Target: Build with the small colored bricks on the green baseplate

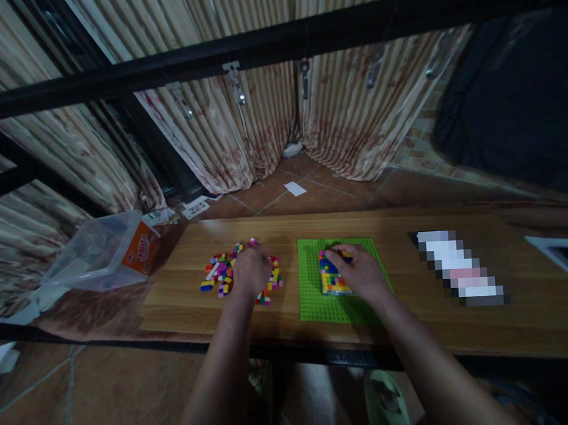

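Observation:
Loose, multicoloured toy bricks [223,273] lie in a heap on the wooden tabletop. My left hand [252,271] is over the heap's right part, back upward, with fingers curled down among the bricks; their tips and anything between them are hidden. To the right, a green studded baseplate [312,306] lies flat. On it sits a blocky build of toy bricks [334,282], yellow, red and white at the near side and blue farther back. My right hand [361,272] grips its far right part, thumb and fingers bent over the top, covering some of it.
A clear plastic bin [96,254] with an orange label stands left of the wooden table [175,307]. A blurred-out object [461,270] lies right of the baseplate, with a dark-screened, white-edged device [560,258] at the far right. A black metal bar [256,46] crosses before the curtains.

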`<control>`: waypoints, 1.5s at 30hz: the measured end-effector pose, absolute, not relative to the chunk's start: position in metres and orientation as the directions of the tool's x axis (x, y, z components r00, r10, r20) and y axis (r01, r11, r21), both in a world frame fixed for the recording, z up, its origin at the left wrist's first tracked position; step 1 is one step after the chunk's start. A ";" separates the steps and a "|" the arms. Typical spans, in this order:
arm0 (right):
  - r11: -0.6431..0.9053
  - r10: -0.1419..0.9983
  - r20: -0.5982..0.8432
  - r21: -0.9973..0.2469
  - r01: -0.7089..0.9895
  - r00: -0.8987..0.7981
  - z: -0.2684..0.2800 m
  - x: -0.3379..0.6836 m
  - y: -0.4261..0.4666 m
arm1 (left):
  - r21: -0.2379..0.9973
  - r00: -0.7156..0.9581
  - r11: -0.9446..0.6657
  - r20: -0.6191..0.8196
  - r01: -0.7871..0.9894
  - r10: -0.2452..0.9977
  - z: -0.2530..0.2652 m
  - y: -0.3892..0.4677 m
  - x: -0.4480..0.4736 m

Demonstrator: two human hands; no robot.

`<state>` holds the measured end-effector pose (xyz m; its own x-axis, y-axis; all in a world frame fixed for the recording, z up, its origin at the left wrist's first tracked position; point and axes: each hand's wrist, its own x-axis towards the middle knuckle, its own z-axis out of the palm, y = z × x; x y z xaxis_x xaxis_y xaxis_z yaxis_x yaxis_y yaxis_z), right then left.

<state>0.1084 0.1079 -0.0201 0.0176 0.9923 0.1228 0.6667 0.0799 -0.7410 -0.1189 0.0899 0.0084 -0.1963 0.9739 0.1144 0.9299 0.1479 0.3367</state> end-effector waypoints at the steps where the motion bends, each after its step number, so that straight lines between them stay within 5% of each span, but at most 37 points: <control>1: 0.083 0.991 0.130 -0.739 0.668 0.020 -0.021 0.109 0.108 | 0.320 -0.173 0.128 0.116 0.939 0.978 0.006 0.090 -0.116; 8: 0.094 0.993 0.117 -0.775 0.625 -0.004 -0.030 0.113 0.111 | 0.188 -0.095 0.058 0.195 0.980 0.976 -0.007 0.092 -0.096; 15: 0.047 0.997 0.073 -0.764 0.643 0.014 -0.029 0.114 0.112 | 0.197 -0.087 0.043 0.216 0.979 0.973 -0.004 0.091 -0.088; 21: 0.093 0.990 0.139 -0.771 0.630 0.023 -0.030 0.114 0.111 | 0.589 -0.099 -0.047 0.212 0.806 0.972 0.000 0.088 -0.071; 27: 0.374 0.866 0.497 -0.714 0.592 0.051 -0.015 0.112 0.105 | 0.877 0.017 -0.215 0.230 0.431 0.973 -0.012 0.090 -0.060; 35: 0.526 0.833 0.528 -0.664 0.532 -0.164 -0.007 0.104 0.098 | 0.926 0.044 -0.267 0.265 0.268 0.963 -0.013 0.087 -0.047; 45: 0.486 0.841 0.507 -0.556 0.674 -0.189 -0.009 0.098 0.093 | 0.883 -0.008 -0.281 0.306 0.377 0.952 -0.013 0.086 -0.039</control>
